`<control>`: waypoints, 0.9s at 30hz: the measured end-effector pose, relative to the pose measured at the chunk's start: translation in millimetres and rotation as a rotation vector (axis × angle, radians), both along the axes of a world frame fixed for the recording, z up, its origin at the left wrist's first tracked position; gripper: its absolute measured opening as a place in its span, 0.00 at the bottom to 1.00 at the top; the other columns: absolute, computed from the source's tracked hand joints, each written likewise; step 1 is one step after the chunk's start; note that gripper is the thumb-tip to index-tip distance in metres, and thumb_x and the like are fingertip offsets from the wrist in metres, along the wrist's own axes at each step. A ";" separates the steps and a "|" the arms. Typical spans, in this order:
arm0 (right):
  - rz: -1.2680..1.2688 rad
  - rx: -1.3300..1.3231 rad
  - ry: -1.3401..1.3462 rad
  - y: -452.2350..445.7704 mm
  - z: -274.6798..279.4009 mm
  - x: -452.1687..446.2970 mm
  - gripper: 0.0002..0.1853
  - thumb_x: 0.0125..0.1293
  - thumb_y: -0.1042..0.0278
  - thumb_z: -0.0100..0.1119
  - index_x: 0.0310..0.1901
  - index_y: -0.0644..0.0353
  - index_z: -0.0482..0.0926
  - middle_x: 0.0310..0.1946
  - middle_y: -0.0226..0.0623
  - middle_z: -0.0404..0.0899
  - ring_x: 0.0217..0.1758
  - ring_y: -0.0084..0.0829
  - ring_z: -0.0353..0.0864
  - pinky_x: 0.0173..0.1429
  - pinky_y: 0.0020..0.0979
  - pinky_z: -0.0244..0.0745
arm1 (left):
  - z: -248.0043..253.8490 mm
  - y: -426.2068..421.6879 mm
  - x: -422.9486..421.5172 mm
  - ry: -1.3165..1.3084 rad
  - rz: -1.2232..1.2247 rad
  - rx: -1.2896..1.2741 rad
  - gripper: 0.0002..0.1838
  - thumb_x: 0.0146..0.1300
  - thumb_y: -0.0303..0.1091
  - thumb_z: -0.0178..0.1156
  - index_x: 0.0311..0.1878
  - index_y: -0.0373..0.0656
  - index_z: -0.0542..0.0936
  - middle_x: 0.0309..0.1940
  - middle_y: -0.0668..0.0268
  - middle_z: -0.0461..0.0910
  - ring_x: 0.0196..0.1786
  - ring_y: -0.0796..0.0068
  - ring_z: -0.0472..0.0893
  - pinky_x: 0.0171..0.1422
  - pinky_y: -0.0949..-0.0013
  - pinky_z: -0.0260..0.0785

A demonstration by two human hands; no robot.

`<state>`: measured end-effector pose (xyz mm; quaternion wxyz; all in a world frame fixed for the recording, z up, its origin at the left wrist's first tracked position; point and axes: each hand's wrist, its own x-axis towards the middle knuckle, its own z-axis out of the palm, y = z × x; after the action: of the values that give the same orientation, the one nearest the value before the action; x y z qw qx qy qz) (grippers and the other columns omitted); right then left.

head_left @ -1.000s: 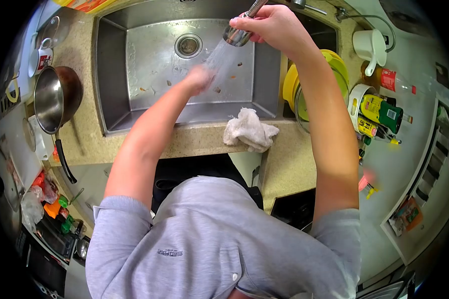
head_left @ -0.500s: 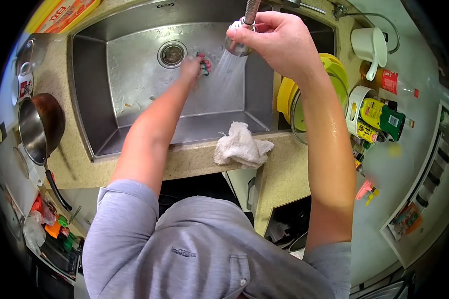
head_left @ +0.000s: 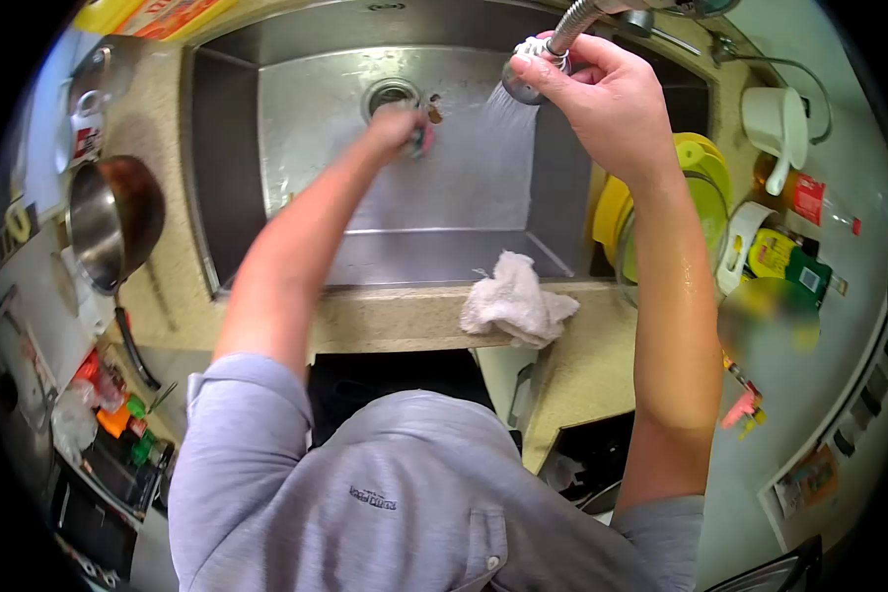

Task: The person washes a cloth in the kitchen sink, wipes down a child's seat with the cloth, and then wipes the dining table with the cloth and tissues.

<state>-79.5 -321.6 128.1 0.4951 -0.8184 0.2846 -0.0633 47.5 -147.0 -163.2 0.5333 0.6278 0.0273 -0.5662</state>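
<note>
My left hand [head_left: 397,128], smeared by motion, is low in the steel sink [head_left: 365,207], just in front of the drain [head_left: 393,94]. Its fingers are closed around a small pink and dark green cloth or scrubber [head_left: 424,135], mostly hidden by the hand. A brown scrap [head_left: 434,107] lies on the sink floor beside the drain. Over the sink's right side, my right hand [head_left: 602,94] grips the tap's spray head [head_left: 525,79] between thumb and fingers. Water [head_left: 513,116] sprays down from it into the sink, and its metal hose [head_left: 574,22] rises behind.
A crumpled white rag [head_left: 518,301] rests on the counter's front edge. Left of the sink is a pan [head_left: 118,222] with a black handle. Yellow and green basins [head_left: 705,202], a white dipper [head_left: 775,128] and several bottles crowd the right side.
My left hand has moved left across the sink floor, closer to the drain. The right hand still holds the running spray head. The whole view has shifted slightly.
</note>
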 end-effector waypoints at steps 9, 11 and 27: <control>-0.073 0.426 -0.009 37.8 12.2 22.7 0.17 0.62 0.55 0.74 0.36 0.64 0.86 0.28 0.32 0.85 0.27 0.20 0.81 0.35 0.21 0.78 | 0.9 230.4 71.9 -0.158 -0.905 0.747 0.07 0.62 0.28 0.60 0.41 0.36 0.83 0.34 0.57 0.84 0.37 0.62 0.85 0.40 0.60 0.80; -0.098 0.475 -0.039 42.5 8.6 25.1 0.18 0.63 0.55 0.74 0.37 0.65 0.86 0.29 0.33 0.85 0.28 0.21 0.82 0.36 0.22 0.79 | -27.9 252.0 66.5 -0.455 -1.020 0.764 0.11 0.64 0.29 0.60 0.48 0.36 0.82 0.38 0.57 0.85 0.40 0.62 0.85 0.42 0.61 0.80; -0.321 0.674 -0.374 66.3 -13.9 54.7 0.17 0.65 0.58 0.73 0.39 0.68 0.84 0.31 0.37 0.85 0.29 0.23 0.84 0.38 0.25 0.82 | 82.7 184.5 132.9 0.388 0.768 -0.456 0.18 0.76 0.43 0.55 0.64 0.51 0.75 0.56 0.59 0.76 0.53 0.57 0.78 0.46 0.66 0.75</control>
<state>-24.8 -255.3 114.2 0.7624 -0.5301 0.3184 -0.1905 180.4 37.5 -80.5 0.8128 0.3222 0.2313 -0.4266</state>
